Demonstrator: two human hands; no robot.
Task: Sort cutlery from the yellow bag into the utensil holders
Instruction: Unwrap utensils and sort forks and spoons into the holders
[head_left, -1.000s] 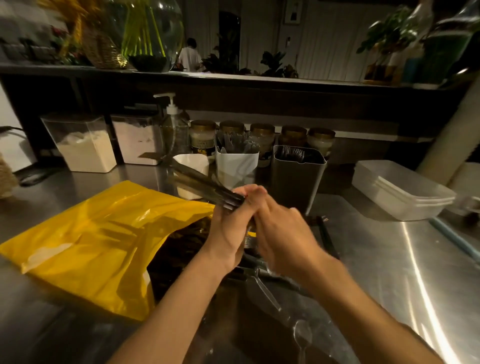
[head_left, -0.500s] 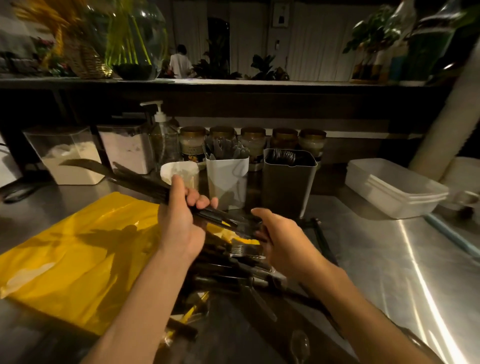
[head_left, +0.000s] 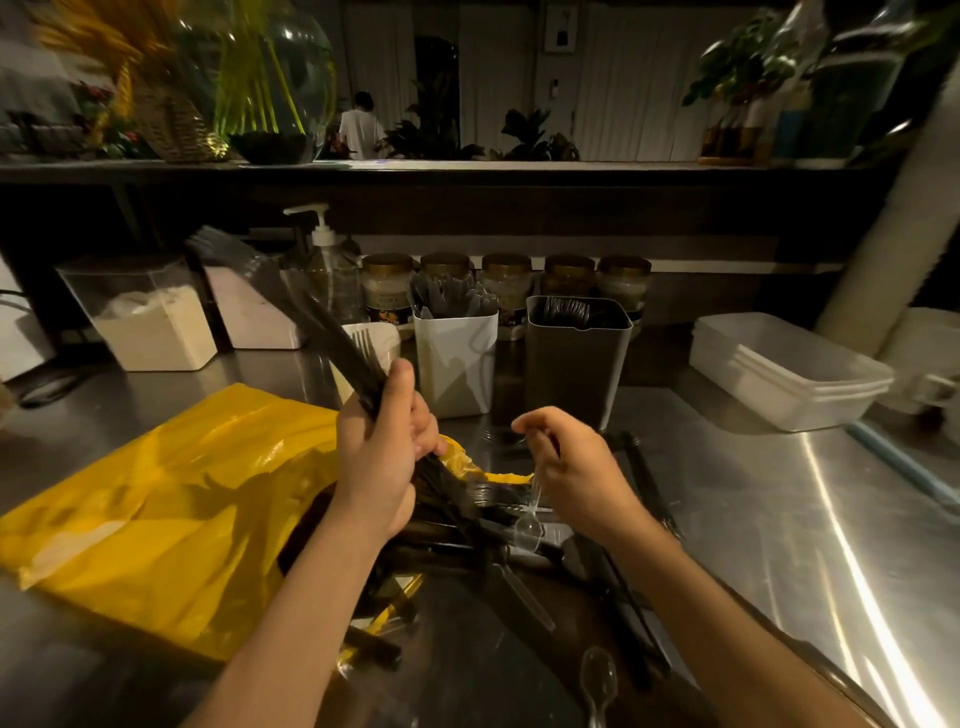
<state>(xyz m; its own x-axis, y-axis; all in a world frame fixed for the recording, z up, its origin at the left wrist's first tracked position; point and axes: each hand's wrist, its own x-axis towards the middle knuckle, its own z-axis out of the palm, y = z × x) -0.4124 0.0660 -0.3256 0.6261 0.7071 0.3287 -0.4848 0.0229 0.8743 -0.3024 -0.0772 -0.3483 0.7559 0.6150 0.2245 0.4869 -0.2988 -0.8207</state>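
Note:
The yellow bag (head_left: 156, 514) lies on the steel counter at the left, its mouth spilling a pile of black plastic cutlery (head_left: 467, 525). My left hand (head_left: 382, 457) grips a bundle of black forks (head_left: 332, 332) that points up and to the left. To its right, my right hand (head_left: 571, 467) pinches a clear plastic spoon (head_left: 530, 525) by the handle, bowl hanging down over the pile. Behind the hands stand a white utensil holder (head_left: 457, 374) with grey cutlery, a grey utensil holder (head_left: 576, 364) with black pieces, and a small white cup (head_left: 384, 338).
A pump bottle (head_left: 327, 275), two clear canisters with powder (head_left: 150, 322) and several gold-lidded jars (head_left: 506, 275) line the back. Stacked white tubs (head_left: 784, 369) sit at the right. Another clear spoon (head_left: 597, 686) lies near the front edge. A person stands far behind the raised shelf.
My left hand has swung the fork bundle from nearly level to steeply upright. My right hand has let go of the bundle and lifted a clear spoon from the pile.

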